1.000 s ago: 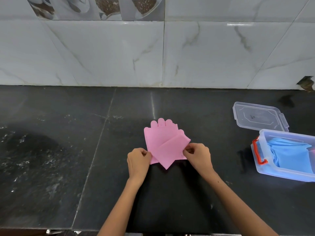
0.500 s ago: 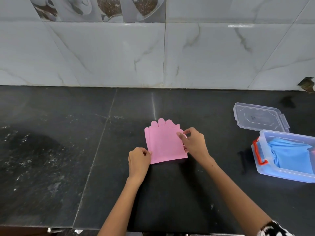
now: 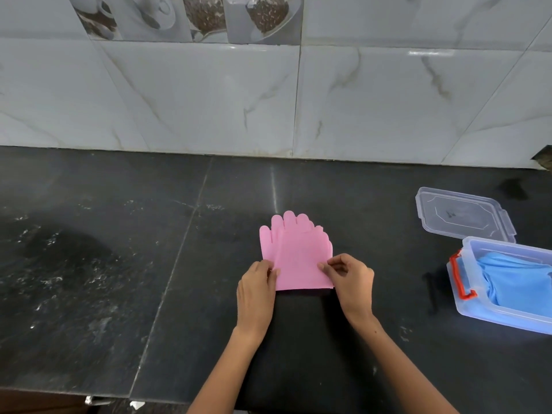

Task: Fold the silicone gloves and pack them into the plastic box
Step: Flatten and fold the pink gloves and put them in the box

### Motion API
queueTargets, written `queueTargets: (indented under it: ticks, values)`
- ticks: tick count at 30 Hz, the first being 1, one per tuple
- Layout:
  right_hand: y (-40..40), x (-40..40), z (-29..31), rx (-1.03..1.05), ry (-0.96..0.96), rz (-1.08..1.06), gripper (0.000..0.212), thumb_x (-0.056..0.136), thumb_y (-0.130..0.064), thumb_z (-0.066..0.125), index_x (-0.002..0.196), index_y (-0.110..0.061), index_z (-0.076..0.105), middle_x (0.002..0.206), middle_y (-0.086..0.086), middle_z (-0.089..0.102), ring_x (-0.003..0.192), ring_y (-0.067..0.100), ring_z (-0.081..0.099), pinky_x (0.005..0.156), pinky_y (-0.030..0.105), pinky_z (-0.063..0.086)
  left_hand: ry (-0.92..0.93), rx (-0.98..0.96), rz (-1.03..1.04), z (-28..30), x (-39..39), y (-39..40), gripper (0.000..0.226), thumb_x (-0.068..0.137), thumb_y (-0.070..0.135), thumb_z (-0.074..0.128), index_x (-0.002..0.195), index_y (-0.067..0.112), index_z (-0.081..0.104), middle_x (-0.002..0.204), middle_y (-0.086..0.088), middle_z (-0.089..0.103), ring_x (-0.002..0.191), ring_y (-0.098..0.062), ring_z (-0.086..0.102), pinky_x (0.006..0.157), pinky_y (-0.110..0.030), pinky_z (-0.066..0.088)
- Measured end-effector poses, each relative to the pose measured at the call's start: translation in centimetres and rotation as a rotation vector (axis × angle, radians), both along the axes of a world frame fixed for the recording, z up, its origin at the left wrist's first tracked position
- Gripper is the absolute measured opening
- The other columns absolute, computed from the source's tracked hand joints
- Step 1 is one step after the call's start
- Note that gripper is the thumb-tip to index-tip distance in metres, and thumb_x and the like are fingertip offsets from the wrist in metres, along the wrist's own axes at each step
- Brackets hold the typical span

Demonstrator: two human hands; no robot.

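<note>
Folding step, pink glove (image 3: 295, 255) on surface (image 3: 119, 264): pinched by left hand (image 3: 257, 291) and right hand (image 3: 352, 282); next, probably box (image 3: 504, 312).

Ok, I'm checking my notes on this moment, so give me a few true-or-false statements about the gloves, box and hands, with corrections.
1. The pink gloves lie on the dark counter. True.
2. The plastic box is empty. False: blue gloves lie in it.
3. The lid is snapped onto the box. False: it lies on the counter behind the box.
4. The left hand and right hand both pinch the pink gloves' near edge. True.
5. The pink gloves' fingers point toward the person. False: they point toward the wall.
</note>
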State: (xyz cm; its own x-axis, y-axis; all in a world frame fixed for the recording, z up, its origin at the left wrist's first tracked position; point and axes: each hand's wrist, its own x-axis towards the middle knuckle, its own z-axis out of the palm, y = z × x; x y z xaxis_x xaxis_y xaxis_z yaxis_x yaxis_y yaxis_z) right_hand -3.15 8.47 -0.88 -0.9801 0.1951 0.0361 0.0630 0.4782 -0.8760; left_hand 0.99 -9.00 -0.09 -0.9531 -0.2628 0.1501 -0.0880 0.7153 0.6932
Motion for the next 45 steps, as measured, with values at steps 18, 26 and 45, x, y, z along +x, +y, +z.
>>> queueTargets:
  ticks: [18, 26, 45]
  values:
    - [-0.4, 2.6, -0.4, 0.070, -0.085, -0.110, 0.019, 0.077, -0.024, 0.078, 0.094, -0.019, 0.074, 0.076, -0.014, 0.069, 0.072, -0.001, 0.065, 0.070, 0.022, 0.056, -0.045, 0.153, 0.207, -1.3, -1.4, -0.1, 0.030, 0.090, 0.020, 0.065, 0.063, 0.007, 0.060, 0.055, -0.005, 0.059, 0.053, -0.022, 0.057, 0.052, -0.031, 0.046]
    - [-0.4, 2.6, -0.7, 0.133, -0.130, -0.118, 0.019, 0.077, -0.023, 0.076, 0.093, -0.019, 0.068, 0.087, -0.007, 0.069, 0.073, 0.006, 0.065, 0.071, 0.031, 0.059, -0.095, -0.030, 0.111, -1.7, -2.0, -0.9, 0.036, 0.084, 0.025, 0.067, 0.116, 0.015, 0.053, 0.113, -0.001, 0.059, 0.100, -0.016, 0.054, 0.077, -0.026, 0.043]
    - [4.0, -2.7, 0.8, 0.014, -0.355, -0.124, 0.012, 0.073, -0.007, 0.074, 0.084, -0.011, 0.075, 0.077, 0.004, 0.071, 0.074, 0.024, 0.068, 0.077, 0.046, 0.058, -0.231, 0.513, 0.148, -1.4, -3.8, -0.4, 0.043, 0.061, 0.020, 0.088, 0.094, 0.014, 0.060, 0.090, -0.003, 0.068, 0.076, -0.017, 0.066, 0.065, -0.026, 0.055]
